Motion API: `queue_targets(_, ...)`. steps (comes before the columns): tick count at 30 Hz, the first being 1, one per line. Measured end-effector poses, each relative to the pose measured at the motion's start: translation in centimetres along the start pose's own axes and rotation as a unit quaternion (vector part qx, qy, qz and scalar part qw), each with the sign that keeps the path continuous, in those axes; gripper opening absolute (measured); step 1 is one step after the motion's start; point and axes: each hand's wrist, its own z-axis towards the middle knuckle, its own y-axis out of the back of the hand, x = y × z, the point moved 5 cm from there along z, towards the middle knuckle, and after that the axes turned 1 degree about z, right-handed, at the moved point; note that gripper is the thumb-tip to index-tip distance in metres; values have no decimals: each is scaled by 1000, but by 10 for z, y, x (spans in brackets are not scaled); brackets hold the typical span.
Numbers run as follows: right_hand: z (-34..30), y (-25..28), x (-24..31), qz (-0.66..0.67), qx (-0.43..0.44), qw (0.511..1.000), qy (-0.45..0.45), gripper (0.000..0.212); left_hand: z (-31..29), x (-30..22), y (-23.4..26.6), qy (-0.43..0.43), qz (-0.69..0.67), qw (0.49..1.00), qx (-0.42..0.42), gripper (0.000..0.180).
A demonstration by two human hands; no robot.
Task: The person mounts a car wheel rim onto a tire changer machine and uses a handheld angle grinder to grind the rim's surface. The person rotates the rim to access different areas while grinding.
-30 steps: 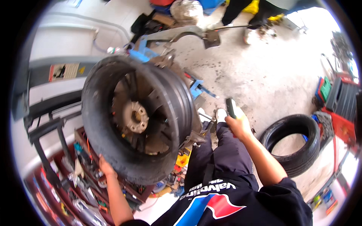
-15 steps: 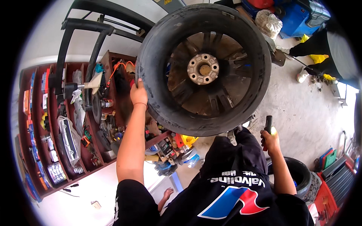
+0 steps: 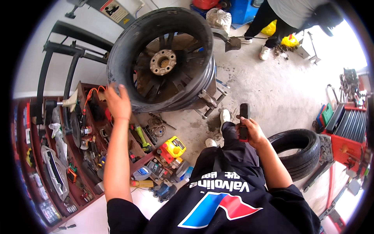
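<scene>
A bare wheel rim (image 3: 163,62), dark and dirty on the inside with a paler five-hole hub, is tilted in front of me. It sits on a metal stand (image 3: 209,100) with bars below it. My left hand (image 3: 118,102) is at the rim's lower left edge, fingers apart, gripping nothing; whether the fingertips touch the edge I cannot tell. Lower and to the right, my right hand (image 3: 252,132) is closed round a black and red hand-held work light (image 3: 244,124), pointing away from me and apart from the rim.
A loose black tyre (image 3: 306,163) lies on the floor at right, before a red tool cart (image 3: 346,146). Left, a brown compartment rack (image 3: 91,197) holds tools and parts. Bottles, including a yellow jug (image 3: 174,147), stand near my legs. Another person (image 3: 269,23) stands at the far right.
My view has swung to the right, so the rim sits further left. My left hand has loosened from the rim's edge, fingers spreading. The work light's glow no longer shows.
</scene>
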Motion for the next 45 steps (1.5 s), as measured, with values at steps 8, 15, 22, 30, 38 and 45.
queue_targets(8, 53, -10, -19, 180, 69, 979, 65, 36, -84, -120, -26, -98, -4, 989, 107, 26)
queue_targets(15, 168, -29, 14, 331, 100, 935, 77, 36, -94, -106, -35, -39, 5, 987, 159, 43)
queue_targets(22, 195, -36, 33, 404, 182, 896, 35, 40, -90, -113, -36, -66, 1, 988, 140, 49)
queue_targets(30, 51, -96, 51, -42, 260, 958, 117, 60, -87, -115, -14, -50, -11, 992, 114, 42)
queue_targets(38, -16, -185, -29, -263, 195, 930, 169, 39, -257, -154, 78, 238, -445, 849, 159, 67)
queue_targets(45, -87, -257, -203, -553, 229, 794, 103, 51, -404, -32, 122, 405, -408, 794, 198, 65)
